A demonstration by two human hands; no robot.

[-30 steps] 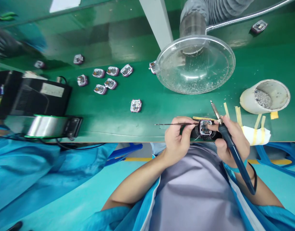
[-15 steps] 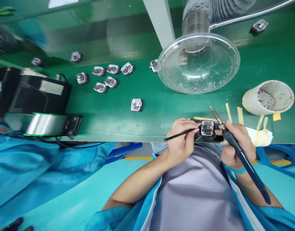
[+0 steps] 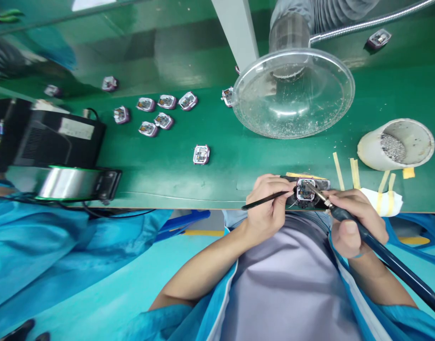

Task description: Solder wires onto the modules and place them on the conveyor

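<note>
My left hand (image 3: 269, 206) pinches slim black tweezers (image 3: 263, 201), whose tips reach the edge of a small square circuit board (image 3: 305, 192). The board sits in a black holder (image 3: 320, 185) at the bench's near edge. My right hand (image 3: 355, 222) grips a dark-handled soldering iron (image 3: 387, 248), its long handle running out to the lower right. The iron's metal tip touches or nearly touches the board; I cannot tell which. My fingers hide the holder's lower parts.
A clear fume hood (image 3: 293, 93) with a ducted hose hangs above the green bench mat (image 3: 238, 175). Several purple-rimmed devices (image 3: 201, 154) lie to the left. A solder spool (image 3: 68, 183), black unit (image 3: 57, 135), white scrap cup (image 3: 396, 145) and yellow tape strips (image 3: 340, 171) also stand nearby.
The iron has swung down, its tip moving from above the board onto it and its handle turning toward the lower right. The left hand and tweezers stay nearly still.
</note>
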